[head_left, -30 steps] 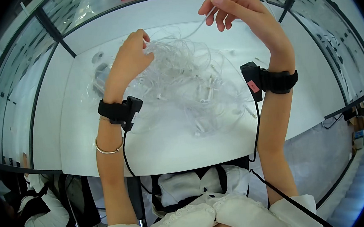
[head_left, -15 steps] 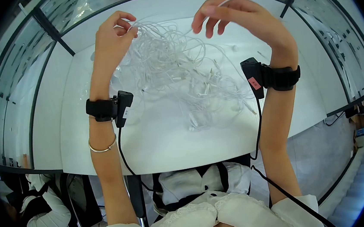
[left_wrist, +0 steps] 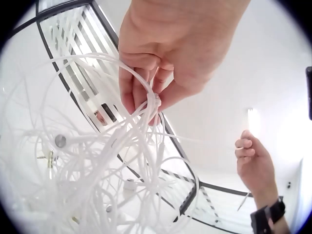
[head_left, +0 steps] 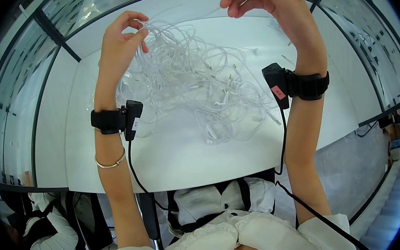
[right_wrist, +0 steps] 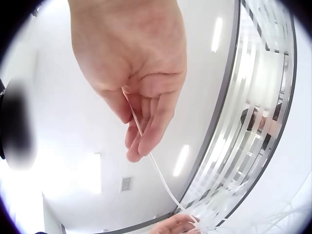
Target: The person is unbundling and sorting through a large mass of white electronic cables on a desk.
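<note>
A big tangle of white earphone cables (head_left: 171, 70) spreads over the white table, with small metal plugs and an earbud (head_left: 218, 104) showing in it. At its far left side my left hand (head_left: 122, 46) pinches a bunch of the cables between thumb and fingers. In the left wrist view the bunched cables (left_wrist: 144, 126) hang from those fingertips. My right hand (head_left: 273, 9) is raised at the far right, partly cut off by the head view's top edge. One cable strand (right_wrist: 163, 180) passes through its thumb and curled fingers and runs across to the left hand.
Low white side panels and dark-framed glass partitions (head_left: 359, 39) enclose the white table (head_left: 203, 165). A black strap with a small box (head_left: 277, 82) sits on each wrist, its wire trailing down. Another person (head_left: 53, 238) sits at lower left.
My left hand has moved left and away, pulling the tangle's far part with it. The right hand came lower toward the tangle, then rose up and away with the strand.
</note>
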`<state>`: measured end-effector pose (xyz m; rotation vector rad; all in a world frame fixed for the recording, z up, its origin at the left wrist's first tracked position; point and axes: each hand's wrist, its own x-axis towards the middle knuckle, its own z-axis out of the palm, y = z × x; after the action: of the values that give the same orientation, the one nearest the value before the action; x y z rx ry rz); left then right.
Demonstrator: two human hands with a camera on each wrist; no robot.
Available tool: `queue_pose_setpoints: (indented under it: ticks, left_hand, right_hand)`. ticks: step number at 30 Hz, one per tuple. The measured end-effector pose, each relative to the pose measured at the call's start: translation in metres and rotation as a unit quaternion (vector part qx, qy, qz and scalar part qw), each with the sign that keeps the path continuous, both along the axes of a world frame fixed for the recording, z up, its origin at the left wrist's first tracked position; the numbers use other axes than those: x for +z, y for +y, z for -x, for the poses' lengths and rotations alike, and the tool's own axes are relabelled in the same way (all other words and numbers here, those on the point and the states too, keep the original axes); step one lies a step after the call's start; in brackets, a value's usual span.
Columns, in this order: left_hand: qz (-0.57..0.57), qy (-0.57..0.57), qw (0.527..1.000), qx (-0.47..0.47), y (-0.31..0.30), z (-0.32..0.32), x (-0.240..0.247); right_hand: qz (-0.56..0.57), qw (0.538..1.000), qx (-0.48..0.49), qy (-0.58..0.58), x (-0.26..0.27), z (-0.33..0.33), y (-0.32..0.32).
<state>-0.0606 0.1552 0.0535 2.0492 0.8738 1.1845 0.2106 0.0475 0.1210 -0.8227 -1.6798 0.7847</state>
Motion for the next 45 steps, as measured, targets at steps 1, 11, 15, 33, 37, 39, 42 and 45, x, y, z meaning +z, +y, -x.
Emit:
queue_pose_setpoints:
  ticks: [1, 11, 15, 33, 37, 39, 42, 45]
  left_hand:
    - [-0.003, 0.013, 1.000, 0.014, -0.001, -0.001, -0.001]
    - [0.015, 0.149, 0.989, 0.008, 0.008, 0.002, -0.014]
    - [0.022, 0.064, 0.996, -0.053, 0.011, 0.003, -0.010]
    - [0.240, -0.039, 0.957, -0.158, -0.004, -0.002, -0.010]
    - [0.253, -0.012, 0.956, -0.150, 0.004, -0.006, -0.018]
    - [0.257, -0.002, 0.958, -0.129, 0.011, -0.011, -0.027]
    - [0.275, -0.024, 0.951, -0.137, 0.006, -0.018, -0.027]
    - [0.295, -0.085, 0.939, -0.154, 0.001, -0.020, -0.027]
  right_hand:
    - [0.002, 1.000, 0.004, -0.012, 0.001, -0.002, -0.001]
    - [0.073, 0.994, 0.034, -0.071, -0.005, 0.002, 0.002]
    - [0.082, 0.992, 0.047, -0.079, -0.006, 0.004, 0.005]
    - [0.006, 0.999, 0.045, 0.004, -0.013, 0.002, 0.019]
    - [0.035, 0.997, 0.070, -0.022, -0.022, 0.000, 0.026]
    - [0.025, 0.995, 0.094, -0.020, -0.029, -0.003, 0.034]
    - [0.038, 0.995, 0.085, -0.030, -0.028, -0.006, 0.030]
    - [0.003, 0.994, 0.064, -0.088, -0.028, -0.004, 0.029]
